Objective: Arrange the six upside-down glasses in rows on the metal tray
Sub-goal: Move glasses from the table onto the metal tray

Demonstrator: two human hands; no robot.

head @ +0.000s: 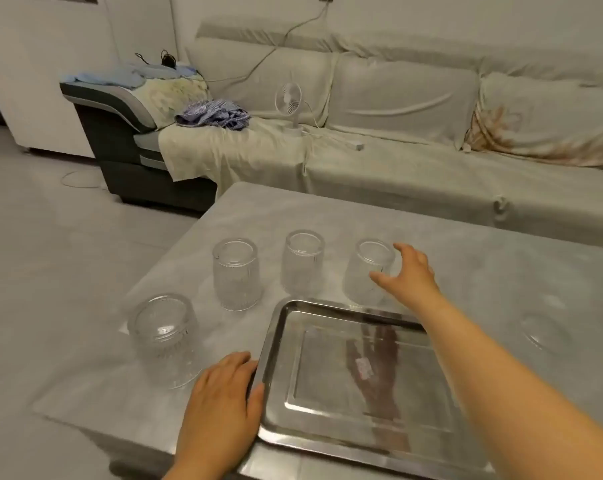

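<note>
A shiny metal tray (pixel 276 344) lies bare on the grey table, near its front edge. Three upside-down ribbed glasses stand in a row behind it: left glass (pixel 236 273), middle glass (pixel 302 261), right glass (pixel 367 271). A wider upside-down glass (pixel 163 337) stands left of the tray. Another glass (pixel 542 329) shows faintly at the far right. My right hand (pixel 407 273) reaches over the tray, fingers spread around the right glass without closing on it. My left hand (pixel 220 400) rests on the tray's left rim, thumb over the edge.
The table (pixel 466 244) ends close behind the glasses and at the left. Beyond it stands a cloth-covered sofa (pixel 397 161) with a small white fan (pixel 289 105) and crumpled blue clothing (pixel 213 114).
</note>
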